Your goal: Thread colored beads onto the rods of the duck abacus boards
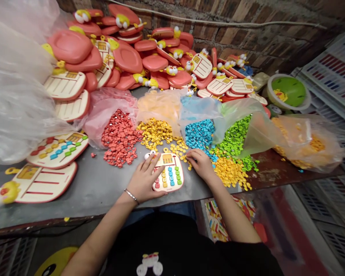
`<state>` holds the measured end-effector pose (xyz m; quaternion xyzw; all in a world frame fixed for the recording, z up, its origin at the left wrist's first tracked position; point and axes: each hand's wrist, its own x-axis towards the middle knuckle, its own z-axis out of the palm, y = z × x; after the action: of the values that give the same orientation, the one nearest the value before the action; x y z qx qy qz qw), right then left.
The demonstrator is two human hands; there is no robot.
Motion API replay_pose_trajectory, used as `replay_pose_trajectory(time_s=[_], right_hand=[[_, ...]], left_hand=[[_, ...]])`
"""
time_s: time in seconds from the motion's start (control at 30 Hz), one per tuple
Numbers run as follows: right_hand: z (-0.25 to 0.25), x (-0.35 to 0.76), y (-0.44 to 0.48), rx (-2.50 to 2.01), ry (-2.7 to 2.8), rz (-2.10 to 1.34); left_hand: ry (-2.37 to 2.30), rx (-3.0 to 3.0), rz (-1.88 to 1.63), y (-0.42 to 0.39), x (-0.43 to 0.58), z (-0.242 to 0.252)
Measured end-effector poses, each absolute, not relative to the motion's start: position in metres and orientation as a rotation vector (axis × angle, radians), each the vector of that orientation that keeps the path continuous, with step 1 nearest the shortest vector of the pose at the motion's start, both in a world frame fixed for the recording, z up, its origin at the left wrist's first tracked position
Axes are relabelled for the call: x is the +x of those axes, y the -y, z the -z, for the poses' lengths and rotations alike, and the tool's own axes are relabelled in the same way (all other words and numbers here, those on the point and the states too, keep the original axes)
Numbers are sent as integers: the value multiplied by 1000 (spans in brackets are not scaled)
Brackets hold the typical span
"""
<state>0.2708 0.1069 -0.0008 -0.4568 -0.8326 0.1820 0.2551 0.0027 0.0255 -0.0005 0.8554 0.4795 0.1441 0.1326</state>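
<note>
My left hand (pixel 143 178) grips the left side of a small cream toy calculator board (pixel 169 174), which has rows of coloured buttons and lies on the grey tabletop. My right hand (pixel 201 165) sits just right of the board, its fingers curled down among loose yellow beads (pixel 178 148). Whether those fingers hold a bead is hidden. Heaps of red beads (pixel 120 138), blue beads (pixel 200 134) and green beads (pixel 235 136) spread from open plastic bags behind the hands. More yellow beads (pixel 230 172) lie to the right of my right hand.
Stacks of red-rimmed toy boards (pixel 126 57) with cartoon heads pile against the brick wall. Two cream boards (pixel 57 151) lie at the left, one with beads. Clear plastic sheeting hangs at the left, and white crates stand at the right.
</note>
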Motion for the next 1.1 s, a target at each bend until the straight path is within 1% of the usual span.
replay_pose_trajectory(time_s=[0.13, 0.33, 0.47, 0.6, 0.7, 0.9, 1.1], right_hand=[[-9, 252, -111, -1132, 2249, -611], [-11, 230, -122, -1038, 2401, -685], [-10, 227, -124, -1025, 2389, -719], [-15, 227, -137, -985, 2381, -910], [-24, 226, -154, -951, 2487, -1048], [-44, 207, -185, -1144, 2887, -1043], [-49, 181, -203, -1019, 3247, -923]], left_hand=[[-1386, 2489, -415, -26, 3, -1], [-1391, 2477, -412, -25, 3, -2], [-1388, 2463, -399, -25, 3, -1], [-1397, 2442, -402, -25, 4, 0], [-1395, 2433, -410, -24, 4, -1], [-1372, 2410, -388, -25, 4, 0], [-1332, 2421, -406, -26, 3, 3]])
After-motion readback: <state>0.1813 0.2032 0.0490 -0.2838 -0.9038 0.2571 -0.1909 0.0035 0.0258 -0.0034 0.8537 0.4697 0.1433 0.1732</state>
